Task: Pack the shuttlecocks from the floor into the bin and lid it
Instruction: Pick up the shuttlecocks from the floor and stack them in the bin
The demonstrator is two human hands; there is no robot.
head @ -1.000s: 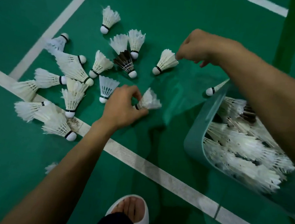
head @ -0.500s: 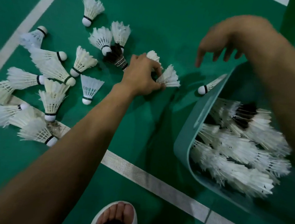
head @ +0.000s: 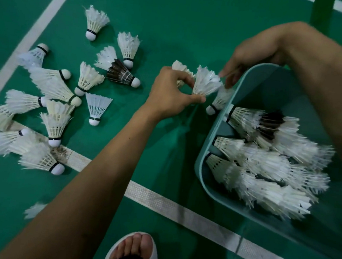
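Several white shuttlecocks [head: 55,123] lie scattered on the green floor at the left, one dark-feathered [head: 118,73] among them. My left hand [head: 170,96] grips two shuttlecocks [head: 207,84] just left of the teal bin [head: 201,156]. The bin holds several shuttlecocks [head: 269,163] laid in rows. Another shuttlecock [head: 218,100] leans against the bin's outer wall. My right hand [head: 250,53] hangs over the bin's far left corner, fingers pointing down beside the held feathers, holding nothing. No lid is in view.
White court lines [head: 177,207] cross the floor under my arms. A green post [head: 321,12] stands behind the bin. My feet in white slippers [head: 135,252] are at the bottom edge. One stray shuttlecock [head: 34,210] lies by my left forearm.
My left hand picked up a second shuttlecock and carried both rightward to the bin. My right hand let go of its shuttlecock and came down to the bin's corner.
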